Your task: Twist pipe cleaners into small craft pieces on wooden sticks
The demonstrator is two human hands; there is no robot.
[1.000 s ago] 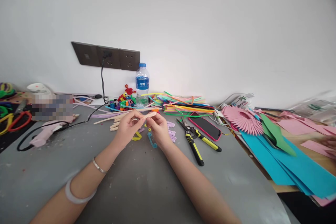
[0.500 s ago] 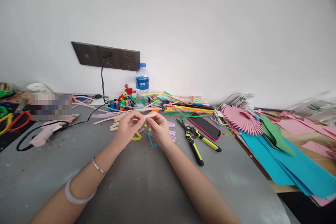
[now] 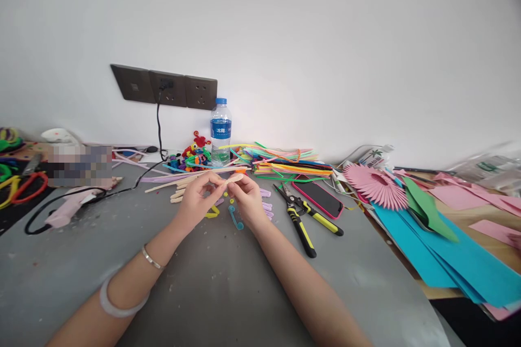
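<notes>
Between the fingertips of my left hand point(image 3: 199, 193) and my right hand point(image 3: 245, 198) is a cream pipe cleaner point(image 3: 234, 178), bent into a short folded piece. Both hands pinch it above the table, close together. Just beneath them lie a curled blue pipe cleaner piece point(image 3: 233, 218) and a yellow bent piece point(image 3: 212, 212). Folded cream pieces point(image 3: 177, 194) rest beyond my left hand, and folded lilac pieces point(image 3: 267, 207) sit beside my right hand, partly hidden by it.
Yellow-and-black pliers point(image 3: 302, 222) lie open right of my hands, near a pink-cased phone point(image 3: 319, 198). A water bottle point(image 3: 221, 130) stands by the wall, beside a heap of coloured pipe cleaners point(image 3: 285, 165). A pink glue gun point(image 3: 67, 210) lies left; blue paper point(image 3: 468, 260) lies right.
My hands stay almost still, pinching the same cream pipe cleaner, with only a slight shift of the fingers. At the far right edge, another person's hand and a pink paper have moved slightly.
</notes>
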